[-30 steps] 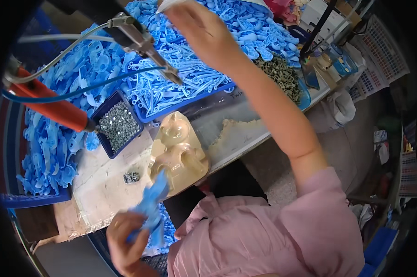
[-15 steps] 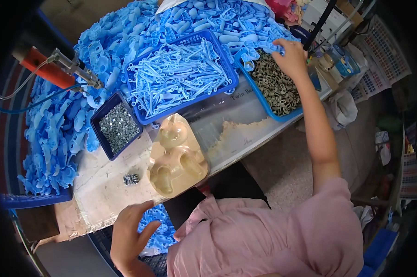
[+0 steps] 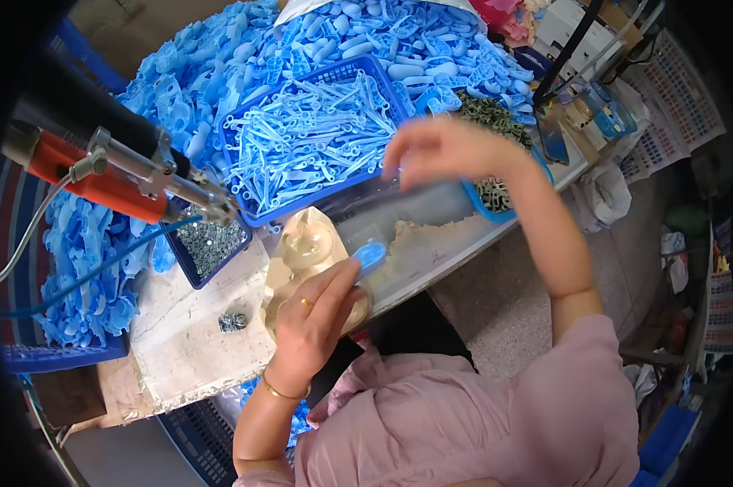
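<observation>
Between the fingertips of my left hand (image 3: 311, 321) is a small blue oval plastic piece (image 3: 370, 258). This hand is closed and hovers over a beige molded holder (image 3: 303, 223) with rounded hollows, covering much of its lower part. My right hand (image 3: 451, 152), smeared by motion, is in the air between a blue basket of light-blue plastic rods (image 3: 301, 138) and a blue tray (image 3: 496, 217) of small greenish-brown metal parts (image 3: 493, 195). Its fingers are too blurred to show whether anything is in them.
A red-and-black power screwdriver (image 3: 90, 183) with a blue hose hangs at the left. Below it, a small dark-blue bin (image 3: 208, 235) holds tiny metal pieces. Blue plastic parts (image 3: 180, 89) are heaped behind. A dark bundle (image 3: 232, 322) lies on the table (image 3: 188, 357).
My left hand has risen from the table's front edge to the holder and now grips the blue piece. My right hand has swung left from the metal-parts tray. The screwdriver hangs lower and closer.
</observation>
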{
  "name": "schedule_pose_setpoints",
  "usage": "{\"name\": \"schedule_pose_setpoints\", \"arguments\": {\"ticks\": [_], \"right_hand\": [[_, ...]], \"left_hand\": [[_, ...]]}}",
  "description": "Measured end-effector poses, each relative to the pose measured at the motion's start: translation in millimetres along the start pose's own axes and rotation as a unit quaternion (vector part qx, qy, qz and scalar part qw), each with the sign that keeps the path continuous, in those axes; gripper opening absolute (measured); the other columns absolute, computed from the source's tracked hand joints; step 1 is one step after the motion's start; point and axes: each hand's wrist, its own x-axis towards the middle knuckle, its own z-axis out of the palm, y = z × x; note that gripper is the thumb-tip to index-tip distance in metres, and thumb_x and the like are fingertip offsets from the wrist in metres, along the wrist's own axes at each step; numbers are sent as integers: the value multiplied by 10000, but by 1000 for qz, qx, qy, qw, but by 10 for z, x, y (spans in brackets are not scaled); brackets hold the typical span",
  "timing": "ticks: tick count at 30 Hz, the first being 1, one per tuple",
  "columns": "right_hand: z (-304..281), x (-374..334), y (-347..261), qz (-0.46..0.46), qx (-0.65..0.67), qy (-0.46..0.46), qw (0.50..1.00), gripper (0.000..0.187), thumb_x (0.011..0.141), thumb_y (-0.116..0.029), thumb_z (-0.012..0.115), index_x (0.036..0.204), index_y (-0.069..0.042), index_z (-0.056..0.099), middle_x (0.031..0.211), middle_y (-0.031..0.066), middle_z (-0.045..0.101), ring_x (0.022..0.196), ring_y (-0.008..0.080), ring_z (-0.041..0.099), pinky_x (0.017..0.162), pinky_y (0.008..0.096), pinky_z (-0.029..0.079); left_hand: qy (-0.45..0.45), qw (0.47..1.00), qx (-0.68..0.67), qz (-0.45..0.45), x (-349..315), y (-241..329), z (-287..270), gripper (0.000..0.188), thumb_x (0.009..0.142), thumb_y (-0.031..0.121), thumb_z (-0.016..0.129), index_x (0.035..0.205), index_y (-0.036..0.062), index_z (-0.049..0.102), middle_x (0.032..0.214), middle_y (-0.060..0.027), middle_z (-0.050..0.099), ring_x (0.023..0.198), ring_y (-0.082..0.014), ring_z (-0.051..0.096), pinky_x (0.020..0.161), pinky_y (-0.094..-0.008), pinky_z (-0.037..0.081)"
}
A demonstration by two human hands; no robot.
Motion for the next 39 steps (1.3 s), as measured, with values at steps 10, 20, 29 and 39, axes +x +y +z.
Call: {"name": "schedule_pose_setpoints", "arguments": {"ticks": [10,20,29,39], "right_hand": [[-1337,493,1403,141,-554,200,796,331,884,-54,707,1193,-166,669,1242,118,600,1113,342,621,910,458,522],[-192,482,26,-34,-125,186,974,291,950,-179,704,1217,-106,614,827,-22,631,757,69,590,652,243,467],[1640,333,-8,-121,-198,-11,973,238,809,-197,797,995,-64,732,927,83,593,839,250,620,729,360,495],[1786,328,-29,-147,-269,61,950,161,857,-176,752,995,-93,748,1027,60,629,929,260,639,774,383,527]], "left_hand": [[-15,985,155,-76,-700,17,-402,299,757,36,832,1032,60,717,1028,-87,736,914,-280,716,795,-363,601],[-35,981,176,-78,-1066,-183,-253,273,782,142,814,1021,65,708,1032,-59,700,1048,-263,682,927,-392,574],[-15,982,177,-64,-1106,-299,-254,383,773,140,816,1123,79,672,1131,-69,669,1067,-273,640,1017,-440,509],[99,886,349,-289,-1255,-2427,-1049,346,957,186,639,1287,91,599,1346,-131,592,1109,-385,601,922,-476,511]]}}
